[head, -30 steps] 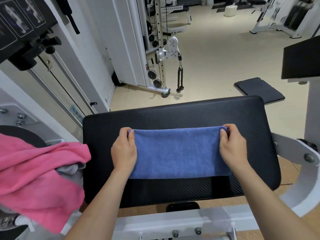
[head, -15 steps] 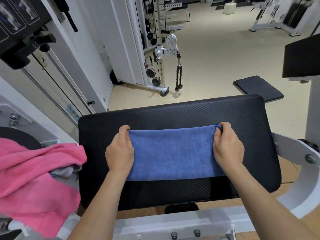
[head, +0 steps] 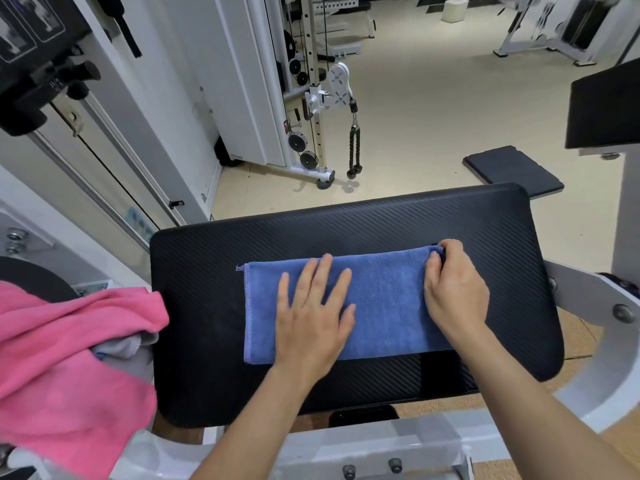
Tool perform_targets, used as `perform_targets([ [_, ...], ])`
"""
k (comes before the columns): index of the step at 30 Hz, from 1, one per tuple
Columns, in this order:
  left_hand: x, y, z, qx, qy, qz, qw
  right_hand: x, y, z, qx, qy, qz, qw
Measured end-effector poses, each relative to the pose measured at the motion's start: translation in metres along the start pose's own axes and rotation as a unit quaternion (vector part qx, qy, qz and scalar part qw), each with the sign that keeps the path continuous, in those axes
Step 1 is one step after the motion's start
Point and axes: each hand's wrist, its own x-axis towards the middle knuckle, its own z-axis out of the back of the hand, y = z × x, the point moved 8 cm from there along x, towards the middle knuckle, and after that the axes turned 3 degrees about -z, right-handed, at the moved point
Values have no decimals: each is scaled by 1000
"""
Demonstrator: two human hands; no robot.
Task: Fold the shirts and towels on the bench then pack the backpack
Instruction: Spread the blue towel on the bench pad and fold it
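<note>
towel: blue towel [head: 381,299], folded into a long band, flat on the middle of the counter [head: 346,223], long side running left-right
left hand: left hand [head: 311,317] palm down on the towel, left of its middle; fingers straight and spread, pressing, gripping nothing
right hand: right hand [head: 453,289] on the towel's right end; fingers curled, pinching the far right corner
towel vs hands: under both hands; left short edge sticks out free past the left hand, stitched hem showing; bare blue strip between the hands; right short edge hidden by the right hand
counter: black, padded, ribbed; bare surface all round the towel
side pile: pink cloth [head: 62,341] heaped at the counter's left edge, grey cloth [head: 128,348] tucked under it
floor: dark mat [head: 512,171] beyond the counter's far right corner
</note>
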Motion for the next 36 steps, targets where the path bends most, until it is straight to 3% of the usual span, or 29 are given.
perform_targets([
  [2,-4,12,-20,15,77,56,995,-5,5,12,-15,-44,22,999],
  [5,-5,17,-29,33,78,54,995,-34,35,19,-65,-127,143,979],
  [7,-5,15,-31,31,74,49,996,-61,58,-8,-92,-71,245,963],
  [9,-7,16,-32,29,68,47,996,-77,64,-42,-150,8,281,948],
  [15,-11,23,-17,-21,38,44,998,-70,43,-66,-193,39,275,941],
  [20,-62,85,14,-65,-88,252,962,-69,42,-70,-210,35,273,938],
  [23,-73,99,14,-156,-67,301,938,-70,42,-69,-210,30,276,937],
  [27,-70,111,9,-243,-58,411,877,-71,44,-68,-208,27,273,939],
  [36,-65,100,19,-248,-69,406,877,-70,43,-69,-205,62,264,940],
])
